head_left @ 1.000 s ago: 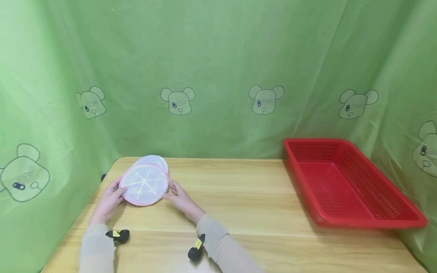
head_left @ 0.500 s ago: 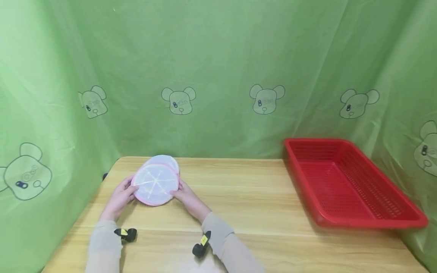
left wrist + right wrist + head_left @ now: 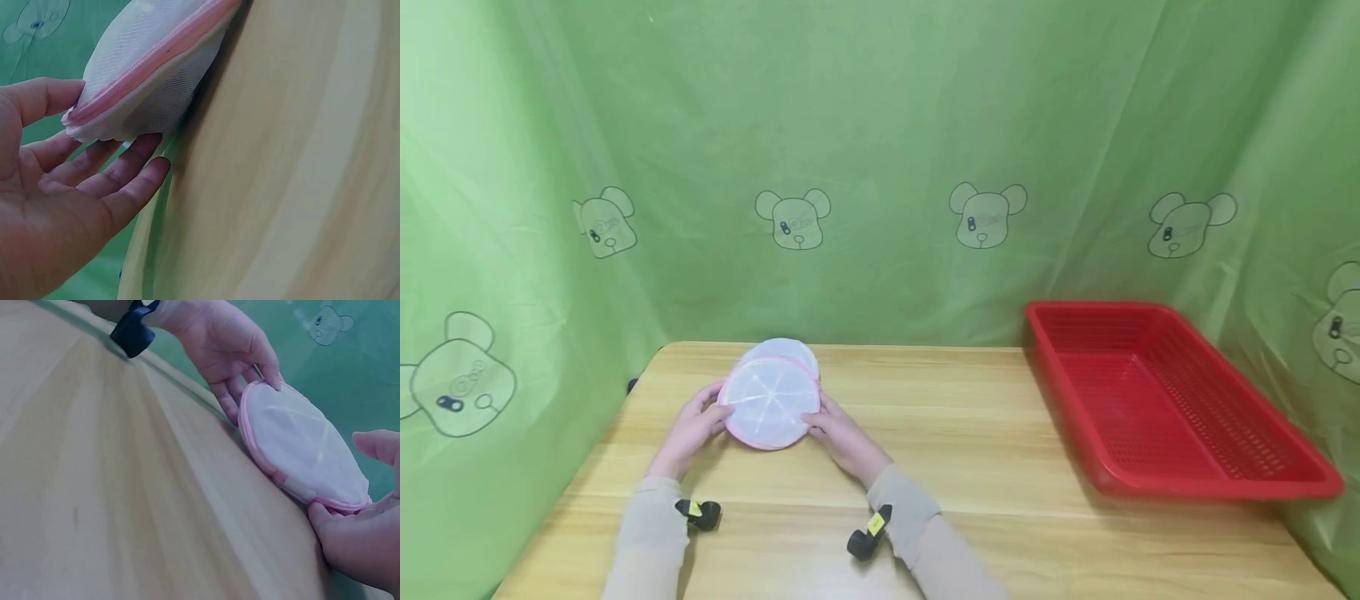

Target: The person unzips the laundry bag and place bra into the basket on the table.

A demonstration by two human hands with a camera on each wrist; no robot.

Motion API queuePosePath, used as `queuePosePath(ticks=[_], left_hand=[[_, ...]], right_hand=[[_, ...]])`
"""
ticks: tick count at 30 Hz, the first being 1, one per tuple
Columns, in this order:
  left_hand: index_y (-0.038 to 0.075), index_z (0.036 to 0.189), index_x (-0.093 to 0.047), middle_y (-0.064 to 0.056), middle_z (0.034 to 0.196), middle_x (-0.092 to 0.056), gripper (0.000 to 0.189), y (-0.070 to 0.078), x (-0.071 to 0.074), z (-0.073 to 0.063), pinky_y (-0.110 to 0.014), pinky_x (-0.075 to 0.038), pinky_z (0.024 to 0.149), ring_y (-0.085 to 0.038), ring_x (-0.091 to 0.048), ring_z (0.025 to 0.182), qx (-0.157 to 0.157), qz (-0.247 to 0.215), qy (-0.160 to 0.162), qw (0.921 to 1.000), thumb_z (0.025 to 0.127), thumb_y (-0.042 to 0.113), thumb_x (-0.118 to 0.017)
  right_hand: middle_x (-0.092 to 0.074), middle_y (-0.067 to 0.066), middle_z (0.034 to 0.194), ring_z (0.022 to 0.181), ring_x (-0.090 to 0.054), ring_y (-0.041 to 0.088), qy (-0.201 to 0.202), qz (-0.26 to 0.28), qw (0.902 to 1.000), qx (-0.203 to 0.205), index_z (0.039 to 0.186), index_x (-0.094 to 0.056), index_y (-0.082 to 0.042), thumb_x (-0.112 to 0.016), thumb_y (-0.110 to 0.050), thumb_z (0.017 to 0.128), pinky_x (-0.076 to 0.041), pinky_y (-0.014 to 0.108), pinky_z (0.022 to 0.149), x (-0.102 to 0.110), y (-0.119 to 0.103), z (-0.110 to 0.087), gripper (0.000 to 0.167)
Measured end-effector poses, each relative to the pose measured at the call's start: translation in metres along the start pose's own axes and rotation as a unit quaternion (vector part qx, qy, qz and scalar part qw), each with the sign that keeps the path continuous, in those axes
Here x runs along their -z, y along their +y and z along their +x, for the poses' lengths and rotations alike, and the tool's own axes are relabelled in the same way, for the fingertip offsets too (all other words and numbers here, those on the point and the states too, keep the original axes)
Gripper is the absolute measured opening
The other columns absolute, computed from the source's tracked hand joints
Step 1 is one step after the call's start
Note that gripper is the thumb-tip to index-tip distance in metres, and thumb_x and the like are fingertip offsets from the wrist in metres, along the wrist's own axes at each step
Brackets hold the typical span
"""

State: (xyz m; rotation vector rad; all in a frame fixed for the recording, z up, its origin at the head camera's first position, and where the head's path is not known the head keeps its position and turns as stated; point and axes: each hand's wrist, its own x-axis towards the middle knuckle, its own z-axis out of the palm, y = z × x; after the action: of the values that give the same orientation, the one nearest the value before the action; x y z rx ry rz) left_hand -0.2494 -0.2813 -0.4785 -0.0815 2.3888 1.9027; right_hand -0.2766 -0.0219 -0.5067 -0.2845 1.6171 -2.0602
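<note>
A round white mesh laundry bag point(image 3: 769, 403) with pink zipped edging and pale lines crossing like spokes is held tilted at the left of the table. Behind its top edge, a second pale rounded panel point(image 3: 784, 347) shows. My left hand point(image 3: 697, 423) grips the left edge, thumb on the near face; in the left wrist view its fingers point(image 3: 134, 165) spread under the mesh beside the pink zip point(image 3: 150, 56). On the opposite edge, my right hand point(image 3: 842, 432) pinches with the thumb in front, its other fingers partly hidden. The right wrist view shows both hands at the bag point(image 3: 300, 440).
A large red plastic basket point(image 3: 1093, 433) with slotted walls stands on the right of the wooden table point(image 3: 970, 433). Green curtains point(image 3: 887, 283) printed with bear heads hang behind and on both sides. Small black devices point(image 3: 867, 543) are strapped at the wrists.
Both hands have carried the laundry bag to the right across the table. The right thumb has come further onto its near face. The basket has stayed put.
</note>
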Motion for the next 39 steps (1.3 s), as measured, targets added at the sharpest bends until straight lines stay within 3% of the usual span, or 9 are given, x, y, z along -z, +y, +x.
queuePosePath(ticks=[5,13,26,39], left_hand=[[0.005,0.151,-0.029,-0.020,0.159,-0.024,0.064,0.005,-0.014,0.000,-0.023,-0.051,0.099,-0.029,-0.047,0.130,0.000,0.013,0.006,0.9999,0.096,0.019,-0.057],[0.007,0.149,-0.033,-0.019,0.155,-0.033,0.063,0.011,-0.039,0.001,-0.044,-0.044,0.110,-0.035,-0.048,0.131,-0.004,0.024,0.007,0.9997,0.094,0.020,-0.060],[0.008,0.146,-0.038,-0.019,0.152,-0.037,0.060,0.018,-0.076,-0.002,-0.047,-0.042,0.111,-0.036,-0.051,0.130,-0.009,0.026,-0.011,0.9996,0.093,0.023,-0.061],[0.003,0.143,-0.044,-0.022,0.150,-0.041,0.059,0.022,-0.099,-0.005,-0.051,-0.044,0.109,-0.038,-0.053,0.126,-0.006,0.038,-0.013,0.9992,0.090,0.020,-0.064]], right_hand=[[-0.009,0.013,0.164,0.150,-0.018,0.030,0.004,0.044,0.9990,-0.002,0.156,-0.010,-0.008,-0.056,-0.013,0.095,-0.020,0.045,0.124,0.011,-0.002,-0.003,0.076],[-0.012,0.014,0.163,0.150,-0.019,0.031,0.009,0.043,0.9990,-0.004,0.156,-0.012,-0.009,-0.054,-0.010,0.096,-0.020,0.046,0.123,0.036,-0.010,-0.017,0.073],[-0.009,0.015,0.164,0.150,-0.016,0.032,0.007,0.028,0.9995,-0.009,0.156,-0.010,-0.007,-0.050,-0.008,0.098,-0.019,0.046,0.123,0.072,-0.020,-0.048,0.071],[-0.006,0.017,0.164,0.150,-0.015,0.032,0.004,0.014,0.9999,-0.004,0.156,-0.005,-0.007,-0.048,-0.005,0.097,-0.018,0.046,0.124,0.084,-0.021,-0.072,0.073]])
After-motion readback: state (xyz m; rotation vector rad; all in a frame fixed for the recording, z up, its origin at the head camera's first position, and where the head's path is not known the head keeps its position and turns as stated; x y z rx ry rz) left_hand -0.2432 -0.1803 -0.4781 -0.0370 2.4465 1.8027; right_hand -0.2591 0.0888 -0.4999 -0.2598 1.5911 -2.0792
